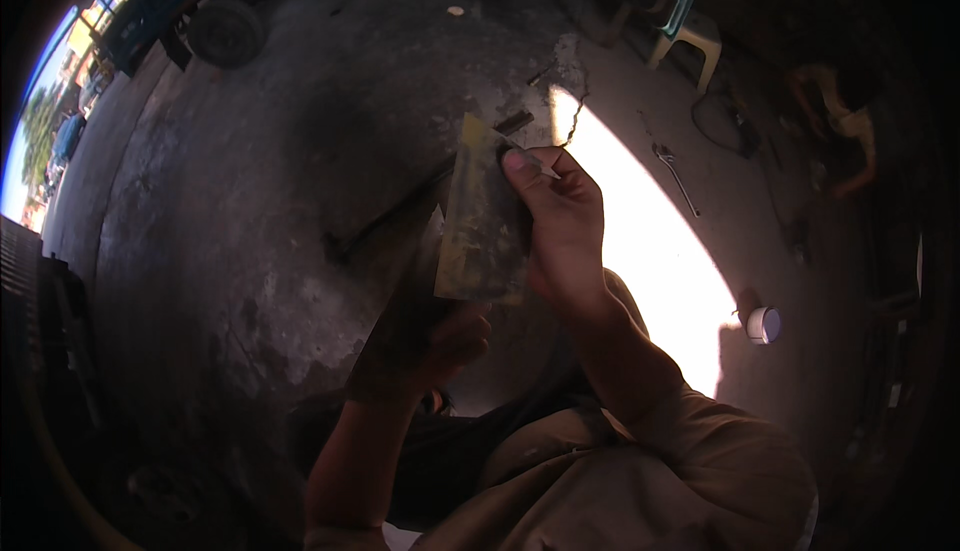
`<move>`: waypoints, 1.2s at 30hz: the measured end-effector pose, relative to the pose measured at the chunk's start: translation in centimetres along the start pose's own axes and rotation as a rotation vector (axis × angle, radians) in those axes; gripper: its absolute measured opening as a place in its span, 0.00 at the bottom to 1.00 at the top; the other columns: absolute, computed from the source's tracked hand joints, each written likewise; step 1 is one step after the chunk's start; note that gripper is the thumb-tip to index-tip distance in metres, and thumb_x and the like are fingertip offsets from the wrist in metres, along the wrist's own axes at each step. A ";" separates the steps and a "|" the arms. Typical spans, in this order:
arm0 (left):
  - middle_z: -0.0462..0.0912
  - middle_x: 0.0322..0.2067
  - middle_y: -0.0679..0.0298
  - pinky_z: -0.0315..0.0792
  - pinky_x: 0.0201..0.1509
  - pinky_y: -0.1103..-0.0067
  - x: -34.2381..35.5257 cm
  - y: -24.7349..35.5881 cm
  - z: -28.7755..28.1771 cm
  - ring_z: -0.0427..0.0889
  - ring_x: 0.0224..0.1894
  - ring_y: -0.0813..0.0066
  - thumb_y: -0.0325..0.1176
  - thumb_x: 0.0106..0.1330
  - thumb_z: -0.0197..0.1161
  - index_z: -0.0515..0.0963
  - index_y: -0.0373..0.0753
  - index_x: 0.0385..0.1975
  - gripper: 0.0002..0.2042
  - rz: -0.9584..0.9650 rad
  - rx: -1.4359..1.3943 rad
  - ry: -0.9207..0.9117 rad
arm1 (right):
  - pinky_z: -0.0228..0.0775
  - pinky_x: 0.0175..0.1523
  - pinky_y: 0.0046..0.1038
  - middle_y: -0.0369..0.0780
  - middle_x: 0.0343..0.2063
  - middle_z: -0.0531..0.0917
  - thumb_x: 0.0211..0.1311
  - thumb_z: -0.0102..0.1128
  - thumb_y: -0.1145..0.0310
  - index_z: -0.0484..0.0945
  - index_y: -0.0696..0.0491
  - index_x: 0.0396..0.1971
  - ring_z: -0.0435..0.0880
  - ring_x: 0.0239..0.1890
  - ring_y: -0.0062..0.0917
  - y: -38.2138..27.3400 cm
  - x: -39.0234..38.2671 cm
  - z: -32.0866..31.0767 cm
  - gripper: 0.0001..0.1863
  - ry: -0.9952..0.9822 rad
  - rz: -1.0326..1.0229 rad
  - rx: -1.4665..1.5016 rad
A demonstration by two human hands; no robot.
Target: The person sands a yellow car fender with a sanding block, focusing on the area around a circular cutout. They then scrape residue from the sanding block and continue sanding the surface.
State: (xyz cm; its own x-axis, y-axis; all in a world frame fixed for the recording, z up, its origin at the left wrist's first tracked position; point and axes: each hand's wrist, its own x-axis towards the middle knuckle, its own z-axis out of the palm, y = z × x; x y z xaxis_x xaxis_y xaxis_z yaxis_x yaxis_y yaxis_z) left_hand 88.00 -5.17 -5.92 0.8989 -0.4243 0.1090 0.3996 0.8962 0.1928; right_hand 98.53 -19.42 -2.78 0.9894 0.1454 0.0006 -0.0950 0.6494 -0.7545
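My right hand [560,211] pinches a thin, rectangular yellowish sheet [475,231] with dark smudges, held upright at the middle of the view; a small pale point shows by its fingertips. Just below and left of the sheet, my left hand [445,346] is in shadow with its fingers curled. A dark shape rises from it behind the sheet, and what it grips is too dim to make out.
A long dark bar [385,221] lies on the concrete floor [220,201]. To the right are a wrench [678,176], a white container [762,324] and a plastic stool [700,46]. A blue vehicle's wheel [225,33] stands upper left. Bright sunlight crosses the floor.
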 end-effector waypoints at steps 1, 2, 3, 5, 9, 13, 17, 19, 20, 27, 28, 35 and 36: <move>0.79 0.41 0.69 0.62 0.23 0.83 -0.1 -0.2 -0.9 0.69 0.22 0.85 0.47 0.79 0.50 0.67 0.45 0.65 0.21 -0.030 -0.027 -0.056 | 0.75 0.36 0.18 0.37 0.29 0.86 0.71 0.63 0.71 0.77 0.59 0.44 0.82 0.29 0.14 0.1 -0.2 0.0 0.09 -0.002 -0.005 -0.055; 0.79 0.43 0.69 0.64 0.23 0.83 -0.3 -0.5 -1.4 0.70 0.23 0.84 0.46 0.79 0.50 0.67 0.45 0.65 0.21 -0.058 -0.053 -0.113 | 0.74 0.35 0.18 0.36 0.28 0.86 0.71 0.63 0.71 0.77 0.59 0.43 0.82 0.29 0.13 0.1 -0.6 0.2 0.08 -0.006 -0.009 -0.109; 0.79 0.43 0.69 0.65 0.25 0.83 -0.8 -0.7 -1.4 0.72 0.25 0.83 0.46 0.78 0.52 0.68 0.45 0.65 0.20 -0.004 0.109 -0.012 | 0.73 0.35 0.17 0.36 0.27 0.86 0.71 0.63 0.72 0.77 0.59 0.43 0.81 0.28 0.12 0.1 -1.0 0.4 0.08 -0.011 -0.012 -0.163; 0.79 0.45 0.69 0.68 0.28 0.83 -1.0 -1.3 -0.3 0.75 0.28 0.82 0.44 0.77 0.56 0.69 0.45 0.63 0.20 0.086 0.329 0.208 | 0.71 0.33 0.16 0.34 0.26 0.85 0.71 0.64 0.72 0.76 0.59 0.42 0.80 0.27 0.11 0.3 -2.2 1.1 0.08 -0.063 -0.019 -0.195; 0.78 0.48 0.69 0.75 0.40 0.83 0.4 -2.0 0.9 0.79 0.40 0.81 0.42 0.75 0.60 0.72 0.43 0.60 0.19 0.287 0.664 0.486 | 0.73 0.40 0.16 0.34 0.30 0.85 0.70 0.63 0.74 0.76 0.59 0.41 0.80 0.32 0.11 1.2 -4.9 1.1 0.06 -0.196 -0.031 -0.310; 0.78 0.51 0.68 0.76 0.50 0.82 0.3 -1.1 0.4 0.79 0.48 0.80 0.42 0.76 0.58 0.72 0.41 0.60 0.18 0.417 1.176 0.168 | 0.72 0.41 0.17 0.34 0.31 0.84 0.68 0.64 0.78 0.76 0.59 0.42 0.80 0.33 0.10 1.7 -7.5 1.6 0.07 -0.396 -0.025 -0.243; 0.78 0.52 0.66 0.76 0.52 0.81 -0.8 0.4 -1.4 0.79 0.51 0.79 0.42 0.77 0.55 0.72 0.39 0.59 0.18 0.241 0.902 0.130 | 0.71 0.42 0.17 0.33 0.31 0.84 0.68 0.62 0.79 0.75 0.58 0.42 0.79 0.35 0.09 0.6 -8.3 1.3 0.06 -0.484 -0.106 -0.219; 0.79 0.49 0.66 0.76 0.51 0.81 -0.4 0.0 -0.6 0.79 0.50 0.79 0.43 0.78 0.54 0.73 0.39 0.57 0.17 0.246 0.984 0.289 | 0.71 0.43 0.17 0.33 0.31 0.84 0.69 0.62 0.77 0.75 0.58 0.42 0.80 0.35 0.10 -0.1 -7.7 0.8 0.06 -0.388 -0.077 -0.109; 0.80 0.47 0.66 0.76 0.50 0.81 0.2 -0.6 0.6 0.79 0.48 0.79 0.43 0.78 0.53 0.73 0.38 0.55 0.16 0.268 1.064 0.406 | 0.71 0.42 0.17 0.33 0.30 0.84 0.70 0.63 0.75 0.76 0.58 0.43 0.80 0.35 0.11 -0.6 -6.8 0.5 0.07 -0.325 -0.043 -0.060; 0.58 0.13 0.78 0.45 0.13 0.84 0.5 0.6 2.0 0.51 0.10 0.87 0.48 0.80 0.49 0.70 0.45 0.33 0.15 -0.172 0.267 0.436 | 0.72 0.40 0.17 0.34 0.31 0.86 0.71 0.62 0.73 0.78 0.58 0.42 0.82 0.33 0.13 -3.0 -1.7 -2.4 0.06 -0.250 0.043 -0.098; 0.57 0.14 0.78 0.45 0.13 0.84 0.6 0.7 2.6 0.51 0.11 0.87 0.49 0.79 0.50 0.69 0.46 0.32 0.16 -0.190 0.340 0.468 | 0.72 0.40 0.17 0.34 0.31 0.87 0.70 0.62 0.74 0.78 0.58 0.42 0.82 0.33 0.13 -3.6 -1.3 -2.7 0.06 -0.299 0.051 -0.147; 0.56 0.11 0.77 0.46 0.11 0.86 1.9 0.4 5.3 0.49 0.09 0.88 0.51 0.81 0.46 0.68 0.46 0.28 0.20 -0.219 0.669 0.721 | 0.68 0.38 0.13 0.33 0.30 0.86 0.67 0.65 0.77 0.80 0.58 0.41 0.80 0.31 0.09 -6.5 0.1 -4.9 0.06 -0.442 0.046 -0.279; 0.56 0.11 0.77 0.47 0.11 0.86 2.0 0.2 5.4 0.49 0.09 0.88 0.51 0.80 0.47 0.68 0.46 0.27 0.20 -0.217 0.698 0.758 | 0.63 0.36 0.14 0.32 0.29 0.84 0.66 0.65 0.76 0.79 0.58 0.40 0.76 0.30 0.09 -6.6 0.1 -4.9 0.05 -0.428 0.031 -0.339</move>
State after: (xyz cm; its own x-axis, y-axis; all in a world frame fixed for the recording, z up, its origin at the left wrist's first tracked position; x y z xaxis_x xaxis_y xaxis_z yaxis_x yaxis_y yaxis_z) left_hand 88.94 -6.51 -0.39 0.7937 -0.1585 -0.5873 0.5902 0.4346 0.6803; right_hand 99.80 -27.30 -1.02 0.8470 0.4973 0.1880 -0.0131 0.3731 -0.9277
